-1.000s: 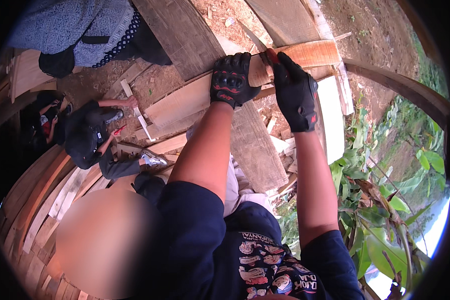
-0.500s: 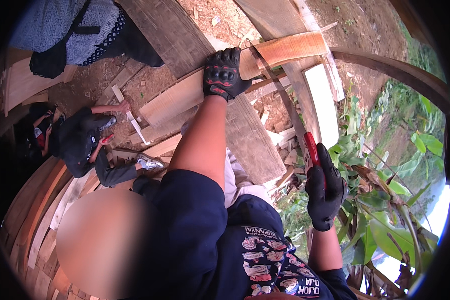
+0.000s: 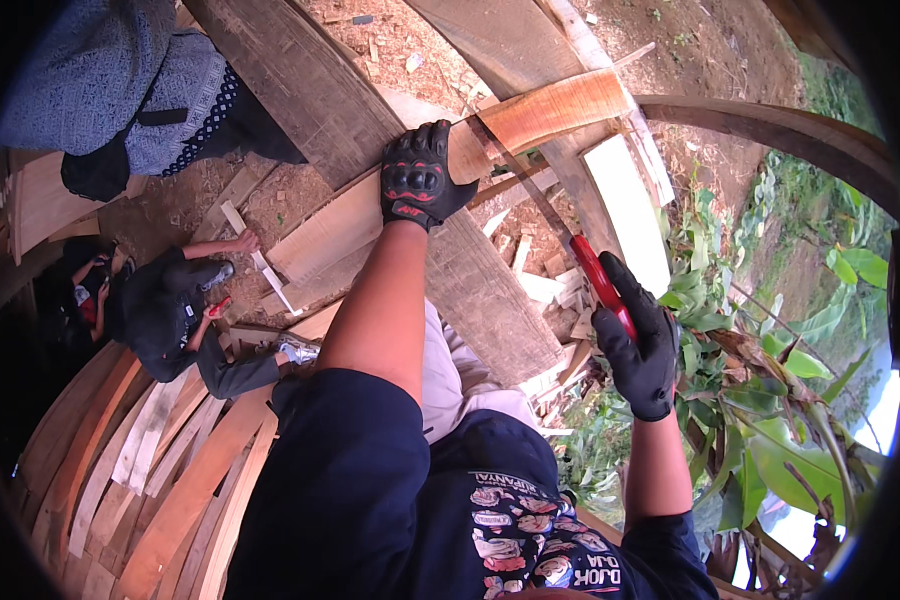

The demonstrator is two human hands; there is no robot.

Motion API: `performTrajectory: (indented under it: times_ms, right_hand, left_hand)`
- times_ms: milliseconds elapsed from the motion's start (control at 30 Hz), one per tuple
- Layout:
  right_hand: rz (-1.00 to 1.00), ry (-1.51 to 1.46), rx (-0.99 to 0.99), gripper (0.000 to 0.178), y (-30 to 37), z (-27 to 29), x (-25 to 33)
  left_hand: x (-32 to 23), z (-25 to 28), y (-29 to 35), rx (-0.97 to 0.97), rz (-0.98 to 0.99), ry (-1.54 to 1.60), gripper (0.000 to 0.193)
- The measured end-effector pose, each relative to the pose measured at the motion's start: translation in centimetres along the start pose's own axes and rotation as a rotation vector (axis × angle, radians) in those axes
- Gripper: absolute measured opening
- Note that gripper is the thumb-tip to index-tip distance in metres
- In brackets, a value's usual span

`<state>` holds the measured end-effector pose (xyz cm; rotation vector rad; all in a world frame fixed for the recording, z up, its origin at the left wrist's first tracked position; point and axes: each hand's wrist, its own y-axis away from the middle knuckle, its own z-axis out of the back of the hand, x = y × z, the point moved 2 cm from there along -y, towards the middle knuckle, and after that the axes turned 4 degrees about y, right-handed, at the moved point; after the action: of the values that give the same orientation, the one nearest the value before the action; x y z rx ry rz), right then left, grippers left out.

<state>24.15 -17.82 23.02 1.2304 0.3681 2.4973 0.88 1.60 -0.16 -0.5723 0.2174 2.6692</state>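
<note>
Nearest to us was the dark shirt (image 3: 340,480), with a loose pile of boards (image 3: 185,510) at the near left and green leaves (image 3: 790,470) at the right. A little farther, on the right side, we saw the right hand (image 3: 642,340) in a black glove. Its fingers were closed around the red handle of the saw (image 3: 602,285), whose blade pointed to the far left. In the middle, a wide board (image 3: 495,300) lay beneath the plank (image 3: 550,108). The plank ran across it toward the far right, and the blade lay over the plank, near the left hand (image 3: 418,178). This gloved hand rested on the plank, back upward, fingers side by side and thumb apart; we could not tell whether the fingertips gripped the far edge. Farther left, a person in black (image 3: 160,315) held a red object (image 3: 220,306). At the far left we noticed patterned cloth (image 3: 90,85), and in the far middle, wood chips (image 3: 400,45) on the ground.
</note>
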Motion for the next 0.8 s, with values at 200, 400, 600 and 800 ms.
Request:
performTrajectory:
  times_ms: [200, 400, 600, 800]
  right_hand:
    - [-0.033, -0.032, -0.115, 0.045, 0.9, -3.8, -1.2]
    - [0.024, 0.058, -0.095, 0.043, -6.9, -5.5, 0.2]
    - [0.150, 0.070, -0.146, 0.045, -19.5, -12.8, -0.1]
    - [0.139, 0.056, -0.178, 0.045, -19.7, -14.1, -2.1]
  left_hand:
    - [0.0, 0.1, 0.2, -0.020, -0.014, -0.037, 0.084]
    - [0.0, 0.1, 0.2, -0.004, -0.020, -0.053, 0.088]
    - [-0.8, 0.9, 0.6, 0.018, -0.006, 0.019, 0.084]
    - [-0.2, 0.5, 0.3, -0.010, 0.019, 0.005, 0.078]
